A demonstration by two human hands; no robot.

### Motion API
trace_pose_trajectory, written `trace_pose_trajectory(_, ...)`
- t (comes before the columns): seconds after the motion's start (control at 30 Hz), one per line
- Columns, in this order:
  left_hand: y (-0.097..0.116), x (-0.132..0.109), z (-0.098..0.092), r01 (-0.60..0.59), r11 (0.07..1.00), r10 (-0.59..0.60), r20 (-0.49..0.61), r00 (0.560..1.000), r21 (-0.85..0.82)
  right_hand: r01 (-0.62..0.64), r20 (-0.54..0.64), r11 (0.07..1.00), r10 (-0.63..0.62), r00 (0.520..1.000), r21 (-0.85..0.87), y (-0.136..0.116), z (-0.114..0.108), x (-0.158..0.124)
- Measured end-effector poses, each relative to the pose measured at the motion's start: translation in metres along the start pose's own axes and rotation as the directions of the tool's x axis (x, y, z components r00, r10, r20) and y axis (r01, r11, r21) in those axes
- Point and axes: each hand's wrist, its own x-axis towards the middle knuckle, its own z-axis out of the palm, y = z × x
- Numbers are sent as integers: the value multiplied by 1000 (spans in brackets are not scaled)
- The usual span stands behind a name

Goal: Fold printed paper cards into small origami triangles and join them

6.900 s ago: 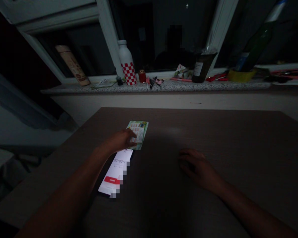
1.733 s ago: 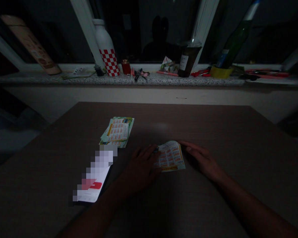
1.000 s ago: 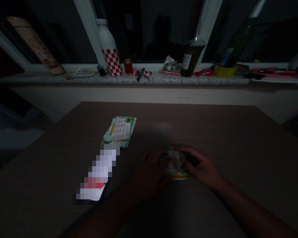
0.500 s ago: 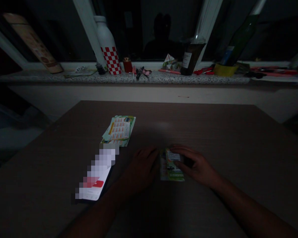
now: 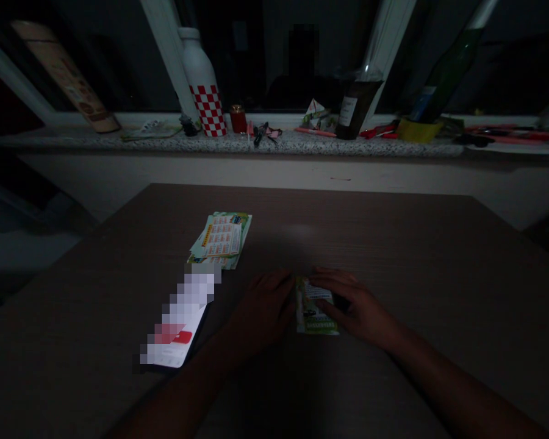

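A small green-and-white printed leaflet [image 5: 318,320] lies folded on the table in front of me. At its right side, my right hand [image 5: 359,302] has its fingers over the top and its thumb on the face, gripping the upper layer. My left hand [image 5: 268,302] rests palm down at the left edge, fingers lying flat and fingertips close against the paper. Dim light hides whether the left thumb touches it. Beyond my left hand is a stack of similar printed leaflets [image 5: 222,238], loosely fanned. A phone [image 5: 176,350] with a lit, partly blurred screen lies left of my left forearm.
The brown table [image 5: 393,238] ends at a wall below a granite window sill [image 5: 283,143]. On the sill stand a checkered bottle [image 5: 205,91], a tan bottle [image 5: 68,79], a dark cup [image 5: 354,110], a green bottle [image 5: 448,76] and several small items.
My right hand has shifted slightly left, bringing the leaflet's upper layer over more of the pale layer beneath. My left hand stays at the left edge. The view has moved slightly.
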Motion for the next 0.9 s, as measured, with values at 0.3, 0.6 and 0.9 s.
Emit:
trace_pose_trajectory(0.3,1,1,1,-17,1000,17,-10,1000,4,22,-2,999,-22,1000,-41,-2,5,3)
trace_pose_trajectory(0.6,2,2,0,15,1000,-15,4,1000,-25,18,23,998,-16,1000,-68,-4,7,4)
trace_pose_trajectory(0.9,1,2,-2,9,999,-9,3,1000,-34,58,30,995,-56,998,-83,-2,8,4)
